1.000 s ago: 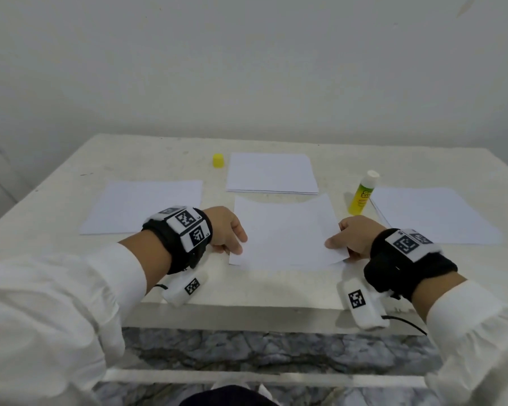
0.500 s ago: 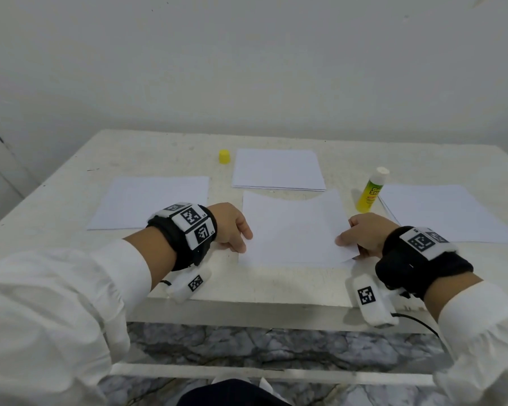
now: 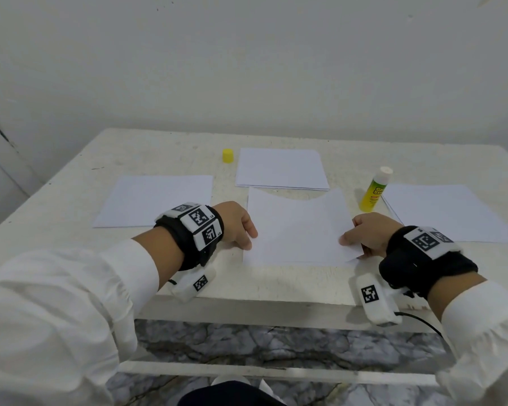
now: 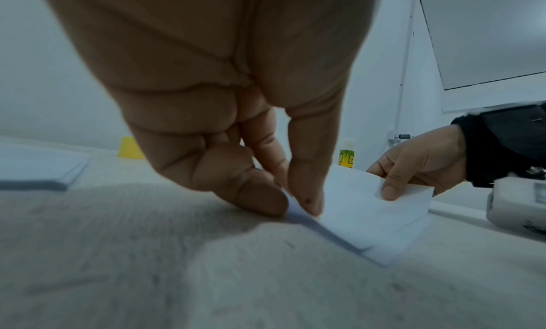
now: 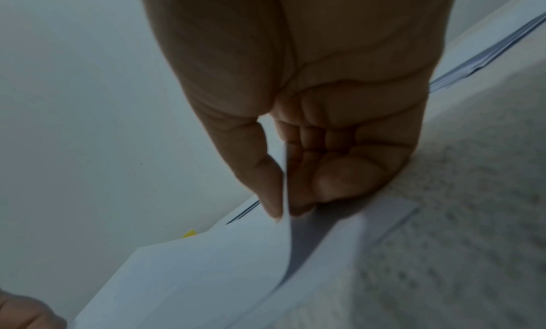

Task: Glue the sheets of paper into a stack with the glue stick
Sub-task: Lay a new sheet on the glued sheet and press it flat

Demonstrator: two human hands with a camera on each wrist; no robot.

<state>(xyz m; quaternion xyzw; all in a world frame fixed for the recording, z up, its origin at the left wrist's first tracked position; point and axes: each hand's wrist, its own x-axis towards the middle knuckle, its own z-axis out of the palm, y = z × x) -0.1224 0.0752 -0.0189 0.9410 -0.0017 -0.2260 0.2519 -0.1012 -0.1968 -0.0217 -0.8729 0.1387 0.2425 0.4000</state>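
A white top sheet (image 3: 298, 227) lies bowed over another sheet (image 4: 393, 245) near the table's front edge. My left hand (image 3: 241, 227) pinches its left edge between thumb and fingers (image 4: 307, 193). My right hand (image 3: 364, 235) pinches its right edge, thumb on top (image 5: 266, 182). The yellow-green glue stick (image 3: 374, 190) stands uncapped just behind my right hand. Its yellow cap (image 3: 228, 155) sits far back, left of a paper stack (image 3: 280, 168).
One white sheet (image 3: 156, 199) lies at the left and a small paper pile (image 3: 443, 209) at the right of the pale table (image 3: 276, 282). A plain wall rises behind. Marble floor shows below the front edge.
Both hands have stayed on the sheet's edges, and the sheet has sunk slightly lower over the one beneath. The head view has shifted a little.
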